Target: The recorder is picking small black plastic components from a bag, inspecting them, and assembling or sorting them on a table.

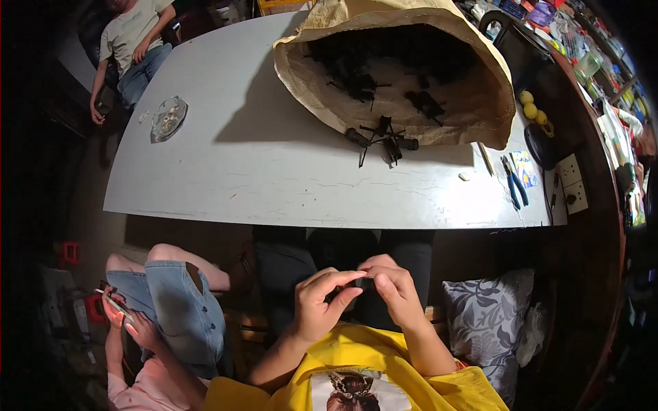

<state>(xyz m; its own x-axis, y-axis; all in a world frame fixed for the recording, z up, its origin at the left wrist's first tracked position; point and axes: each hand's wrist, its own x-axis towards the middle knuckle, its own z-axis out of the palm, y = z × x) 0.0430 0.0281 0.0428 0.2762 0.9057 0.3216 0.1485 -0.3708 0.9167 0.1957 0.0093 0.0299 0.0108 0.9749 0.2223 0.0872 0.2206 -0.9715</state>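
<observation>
Over my lap, in front of the table's near edge, both my hands pinch a small black piece (364, 281) between thumbs and fingers. My left hand (321, 300) grips its left end, and my right hand (395, 291) has the right end. Fingers cover most of the piece, so its kind cannot be made out. On the table beyond, several black pronged parts (384, 137) lie at the mouth of a large tan woven sack (301, 89). More dark parts (353, 79) are heaped inside it, in shadow.
The white table (226, 185) holds a glass ashtray (168, 119) at left and blue-handled pliers (514, 183) at right, near a socket strip (572, 183). One person (133, 41) sits at the far left; another, in denim shorts (181, 308), sits beside me holding a phone (118, 306). A patterned cushion (488, 322) is at my right.
</observation>
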